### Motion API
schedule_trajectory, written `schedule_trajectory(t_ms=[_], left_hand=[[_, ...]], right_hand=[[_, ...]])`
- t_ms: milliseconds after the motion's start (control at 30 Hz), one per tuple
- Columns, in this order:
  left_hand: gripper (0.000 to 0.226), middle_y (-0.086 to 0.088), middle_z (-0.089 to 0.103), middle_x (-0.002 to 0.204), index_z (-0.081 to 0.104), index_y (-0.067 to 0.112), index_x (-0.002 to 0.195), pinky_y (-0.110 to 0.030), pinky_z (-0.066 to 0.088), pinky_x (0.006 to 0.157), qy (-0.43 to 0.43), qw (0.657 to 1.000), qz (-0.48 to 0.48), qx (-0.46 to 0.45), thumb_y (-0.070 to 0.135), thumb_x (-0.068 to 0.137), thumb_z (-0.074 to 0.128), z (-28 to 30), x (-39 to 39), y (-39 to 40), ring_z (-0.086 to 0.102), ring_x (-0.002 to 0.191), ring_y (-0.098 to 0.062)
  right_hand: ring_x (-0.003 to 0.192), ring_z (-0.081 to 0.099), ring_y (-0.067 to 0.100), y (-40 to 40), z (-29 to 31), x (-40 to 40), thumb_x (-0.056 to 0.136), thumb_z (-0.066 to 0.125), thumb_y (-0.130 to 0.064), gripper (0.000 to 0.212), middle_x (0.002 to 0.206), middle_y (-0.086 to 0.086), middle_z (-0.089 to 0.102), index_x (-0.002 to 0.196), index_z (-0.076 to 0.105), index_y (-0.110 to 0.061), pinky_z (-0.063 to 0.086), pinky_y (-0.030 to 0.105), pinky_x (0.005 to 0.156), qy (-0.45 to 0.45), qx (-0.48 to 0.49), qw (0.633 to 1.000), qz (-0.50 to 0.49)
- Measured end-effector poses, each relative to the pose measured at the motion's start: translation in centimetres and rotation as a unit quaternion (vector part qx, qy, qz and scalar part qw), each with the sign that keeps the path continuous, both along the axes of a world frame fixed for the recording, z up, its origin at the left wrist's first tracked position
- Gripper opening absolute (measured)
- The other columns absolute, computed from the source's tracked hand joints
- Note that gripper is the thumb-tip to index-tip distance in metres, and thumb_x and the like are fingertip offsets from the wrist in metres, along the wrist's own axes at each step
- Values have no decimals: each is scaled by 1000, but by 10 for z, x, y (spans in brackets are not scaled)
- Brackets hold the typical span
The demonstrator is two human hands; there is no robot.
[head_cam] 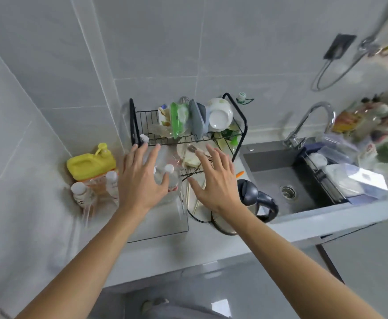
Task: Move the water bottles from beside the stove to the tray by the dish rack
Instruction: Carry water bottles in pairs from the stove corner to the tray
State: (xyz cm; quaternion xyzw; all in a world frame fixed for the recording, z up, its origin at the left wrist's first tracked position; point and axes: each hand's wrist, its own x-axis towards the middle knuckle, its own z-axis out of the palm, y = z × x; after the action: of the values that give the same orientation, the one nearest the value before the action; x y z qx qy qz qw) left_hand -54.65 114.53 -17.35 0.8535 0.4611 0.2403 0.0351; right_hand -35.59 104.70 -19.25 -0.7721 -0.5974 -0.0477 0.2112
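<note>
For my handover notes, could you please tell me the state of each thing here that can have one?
Left hand: open, fingers spread, holding nothing.
Right hand: open, fingers spread, holding nothing.
Clear plastic water bottles with white caps: capped, upright, in the tray.
Curved chrome faucet: no water running.
Yellow pump jug: upright.
Dark grey electric kettle: lid shut.

No legible text on any item

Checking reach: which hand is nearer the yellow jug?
Left. The left hand hovers just right of the yellow jug; the right hand is farther right, by the kettle.
</note>
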Motion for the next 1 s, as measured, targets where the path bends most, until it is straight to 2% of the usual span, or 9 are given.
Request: schedule_trajectory(t_ms=[67,133,333,467,600,800,1000], left_hand=[[73,-13,49,154,47,19,155,-52,34,120,-3,1000,-19,8,52,89,51,9,27,-24,39,146,-38],[74,-11,46,158,44,22,156,-52,31,123,-6,999,-44,20,51,90,58,20,62,-54,35,150,-36],[75,-9,41,163,40,25,158,-53,27,125,-19,989,-146,17,50,90,61,31,196,-184,29,154,-33],[78,-8,35,166,34,27,161,-50,19,129,-6,965,-261,-1,50,91,60,34,287,-293,22,158,-30],[80,-7,36,166,32,28,162,-50,16,130,10,924,-383,-6,52,90,57,35,370,-393,21,159,-29],[81,-7,38,164,37,26,160,-51,22,128,13,845,-535,-3,49,88,67,24,484,-530,26,156,-30],[80,-7,36,166,34,29,161,-51,20,129,26,754,-656,-10,56,89,56,7,587,-649,26,157,-31]], right_hand=[[157,25,33,-36,8,19,96,54,-61,73,171,7,29,160,37,-29,19,52,130,6,1,1000,-31],[160,20,31,-78,15,46,96,52,-63,74,173,4,26,161,35,-32,15,53,131,10,5,998,-64],[162,16,32,-250,25,146,96,49,-64,78,175,5,23,165,30,-32,13,54,132,9,15,984,-178],[162,15,32,-385,26,210,95,49,-65,80,174,5,24,165,29,-33,16,54,131,13,16,954,-300],[163,15,30,-509,28,254,94,46,-67,82,174,6,24,165,29,-30,15,54,131,19,19,908,-419],[162,15,31,-663,21,293,95,48,-67,81,174,6,23,164,29,-30,13,53,132,18,3,817,-576],[162,16,29,-778,10,327,95,47,-67,81,173,6,26,165,29,-30,10,51,133,23,-4,716,-698]])
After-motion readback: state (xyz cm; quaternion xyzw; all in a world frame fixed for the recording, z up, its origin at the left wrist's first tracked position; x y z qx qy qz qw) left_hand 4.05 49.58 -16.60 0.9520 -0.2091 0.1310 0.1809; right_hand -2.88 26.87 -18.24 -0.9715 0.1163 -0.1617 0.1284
